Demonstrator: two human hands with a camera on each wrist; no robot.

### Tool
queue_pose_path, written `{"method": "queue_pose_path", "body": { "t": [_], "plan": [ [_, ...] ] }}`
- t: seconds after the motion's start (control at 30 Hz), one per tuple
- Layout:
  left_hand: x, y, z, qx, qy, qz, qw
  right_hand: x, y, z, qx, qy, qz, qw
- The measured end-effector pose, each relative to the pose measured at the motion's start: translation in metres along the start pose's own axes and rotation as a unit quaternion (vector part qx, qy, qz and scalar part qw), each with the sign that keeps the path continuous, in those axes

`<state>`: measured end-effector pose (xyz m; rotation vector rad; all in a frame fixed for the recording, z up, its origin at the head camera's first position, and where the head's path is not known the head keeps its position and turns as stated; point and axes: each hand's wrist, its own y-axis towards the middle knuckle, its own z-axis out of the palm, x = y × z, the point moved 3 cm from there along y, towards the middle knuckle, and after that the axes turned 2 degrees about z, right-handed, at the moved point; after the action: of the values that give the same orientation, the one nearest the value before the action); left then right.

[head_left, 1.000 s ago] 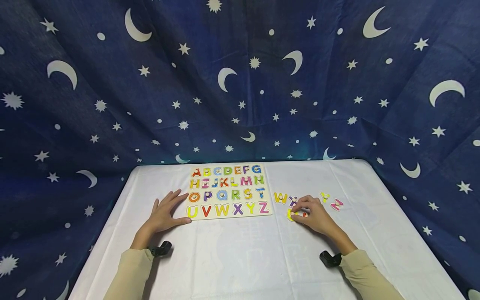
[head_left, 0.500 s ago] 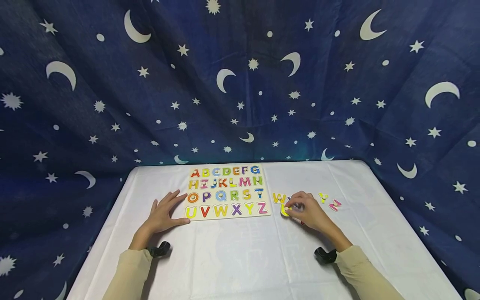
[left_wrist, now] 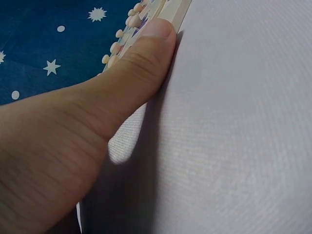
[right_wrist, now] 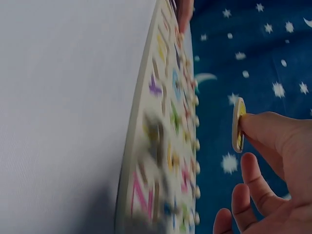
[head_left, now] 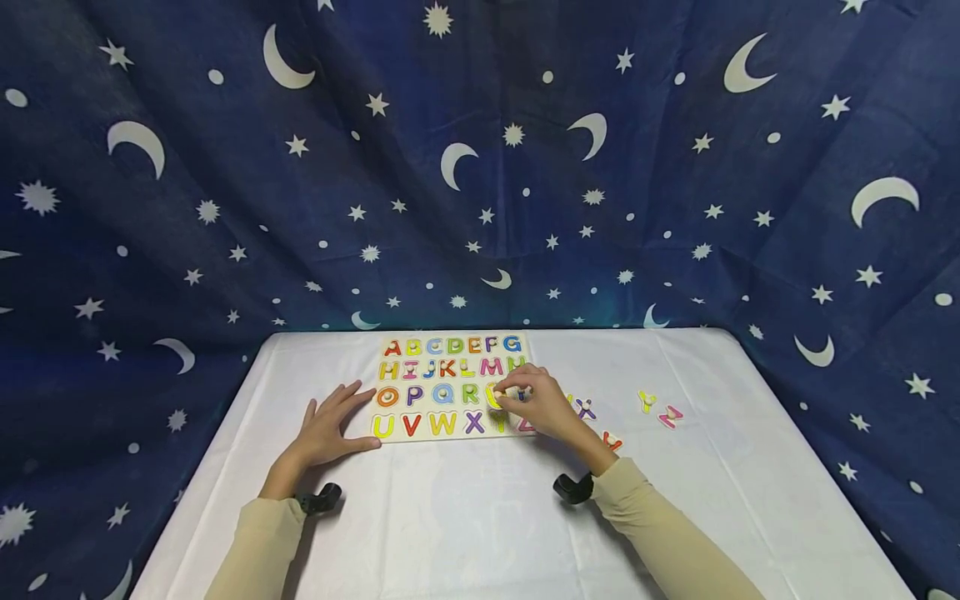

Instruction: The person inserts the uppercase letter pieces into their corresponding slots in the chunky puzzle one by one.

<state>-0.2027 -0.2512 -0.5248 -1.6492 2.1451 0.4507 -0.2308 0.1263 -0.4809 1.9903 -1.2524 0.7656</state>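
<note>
My right hand (head_left: 551, 410) pinches a yellow letter U puzzle piece (right_wrist: 239, 124) by its knob, between thumb and forefinger. Seen from the head, it hovers over the right part of the wooden alphabet board (head_left: 401, 398), covering a few letters there. The right wrist view shows the piece tilted on edge and apart from the board. At the board's left side, my left hand (head_left: 326, 432) rests with fingers spread; its thumb (left_wrist: 146, 53) touches the board's edge. Knobbed pieces fill the upper rows, while the bottom row shows coloured recesses, including the yellow U recess (head_left: 383, 427).
Right of the board lie a purple X (head_left: 585, 408), a red V (head_left: 611, 441), a yellow Y (head_left: 647, 402) and a pink Z (head_left: 670, 417). The W is mostly behind my right hand. A white cloth covers the table (head_left: 465, 525); a dark starry curtain (head_left: 420, 183) hangs behind.
My right hand has lifted the yellow U from among the loose letters and carried it left over the board. The left hand has stayed in place.
</note>
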Motion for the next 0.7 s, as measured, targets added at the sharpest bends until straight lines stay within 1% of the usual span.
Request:
{"method": "queue_pose_path", "body": {
  "t": [0.23,0.43,0.57,0.7],
  "plan": [
    [-0.001,-0.003,0.0,0.0,-0.001,0.003,1.0,0.018,0.018,0.048,0.024,0.03,-0.026,0.999],
    [0.001,-0.002,0.001,-0.002,0.002,0.005,1.0,0.034,0.03,0.078,0.048,0.044,-0.044,0.997],
    [0.001,0.0,0.0,0.0,0.001,0.004,1.0,0.044,0.038,0.095,0.054,0.049,-0.036,0.997],
    [0.0,0.001,-0.001,0.001,0.003,0.006,1.0,0.052,0.047,0.113,0.056,0.043,-0.026,0.997]
  ]
}}
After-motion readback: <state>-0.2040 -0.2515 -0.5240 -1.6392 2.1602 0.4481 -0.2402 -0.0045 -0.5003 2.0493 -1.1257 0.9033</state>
